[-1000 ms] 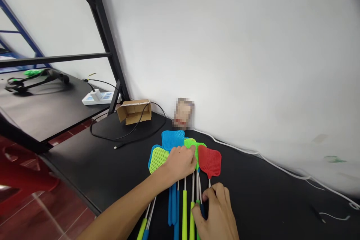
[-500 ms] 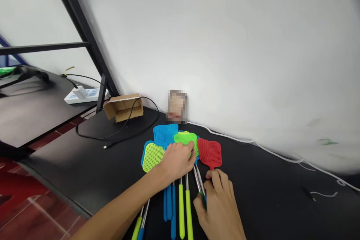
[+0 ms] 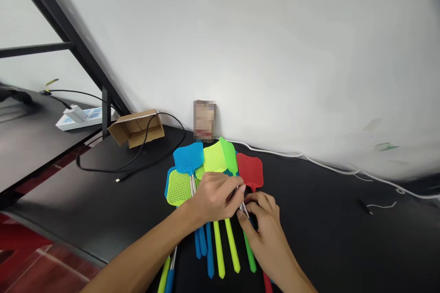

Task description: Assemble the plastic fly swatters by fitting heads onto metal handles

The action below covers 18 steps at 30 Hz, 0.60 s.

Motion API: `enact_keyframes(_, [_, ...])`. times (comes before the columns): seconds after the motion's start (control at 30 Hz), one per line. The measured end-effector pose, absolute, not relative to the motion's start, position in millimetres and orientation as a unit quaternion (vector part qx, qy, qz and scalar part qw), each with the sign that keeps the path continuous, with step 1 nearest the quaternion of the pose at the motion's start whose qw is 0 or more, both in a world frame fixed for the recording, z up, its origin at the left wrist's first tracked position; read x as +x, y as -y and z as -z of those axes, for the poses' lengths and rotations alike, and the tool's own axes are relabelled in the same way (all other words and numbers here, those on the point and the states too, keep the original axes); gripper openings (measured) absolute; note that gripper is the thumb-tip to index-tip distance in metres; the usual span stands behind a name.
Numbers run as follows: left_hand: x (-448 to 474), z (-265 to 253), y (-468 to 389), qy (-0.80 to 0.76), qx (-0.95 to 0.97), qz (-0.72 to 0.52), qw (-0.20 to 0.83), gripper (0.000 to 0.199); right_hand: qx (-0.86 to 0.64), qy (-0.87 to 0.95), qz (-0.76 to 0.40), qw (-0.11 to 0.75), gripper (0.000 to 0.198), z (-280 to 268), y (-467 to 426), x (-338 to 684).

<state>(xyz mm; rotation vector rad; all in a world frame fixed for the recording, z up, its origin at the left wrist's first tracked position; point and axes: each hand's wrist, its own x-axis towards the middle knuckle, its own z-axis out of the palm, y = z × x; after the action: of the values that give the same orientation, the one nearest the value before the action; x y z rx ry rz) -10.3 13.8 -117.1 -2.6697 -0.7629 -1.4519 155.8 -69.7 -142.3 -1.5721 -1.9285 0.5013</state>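
Several fly swatters with mesh heads and metal shafts lie bunched on the black table. My left hand (image 3: 218,197) is closed in a pinch on the green fly swatter (image 3: 229,155), just below its head, which is tilted on edge. My right hand (image 3: 266,217) has its fingers curled round metal shafts (image 3: 244,209) beside the red fly swatter (image 3: 250,170); which shafts they grip is partly hidden. Left of my left hand lie a blue fly swatter (image 3: 188,156) and a yellow-green fly swatter (image 3: 178,187). Blue, yellow-green and green handles point toward me.
An open cardboard box (image 3: 137,129) and a black cable (image 3: 127,170) lie at the back left. A blurred packet (image 3: 205,121) leans on the wall. A white cable (image 3: 282,153) runs along the wall. A power strip (image 3: 85,118) sits beyond the black frame post (image 3: 106,114).
The green swatter's head has turned on edge in my left hand, showing more of the yellow-green one beneath. My right hand has moved closer to my left. The view has shifted slightly right.
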Motion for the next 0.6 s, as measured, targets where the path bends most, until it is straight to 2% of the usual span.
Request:
enact_keyframes(0.13, [-3.8,118.5,-6.2,0.207,-0.857,0.471,-0.013,0.009,-0.558,0.721,-0.261,0.317,0.026,132.6,72.6,154.7])
enact_keyframes(0.23, [-0.4,118.4,-0.2,0.181,-0.866,0.467,0.004,0.008,-0.545,0.704,-0.309,0.334,0.035,129.5,76.3,156.5])
enact_keyframes(0.43, [1.1,117.5,5.4,0.136,-0.868,0.478,0.031,0.009,-0.552,0.602,-0.418,0.398,0.041,141.8,79.3,166.6])
enact_keyframes(0.6, [1.0,113.4,5.3,0.14,-0.871,0.469,0.041,0.008,-0.523,0.54,-0.506,0.424,0.046,129.9,72.3,165.5])
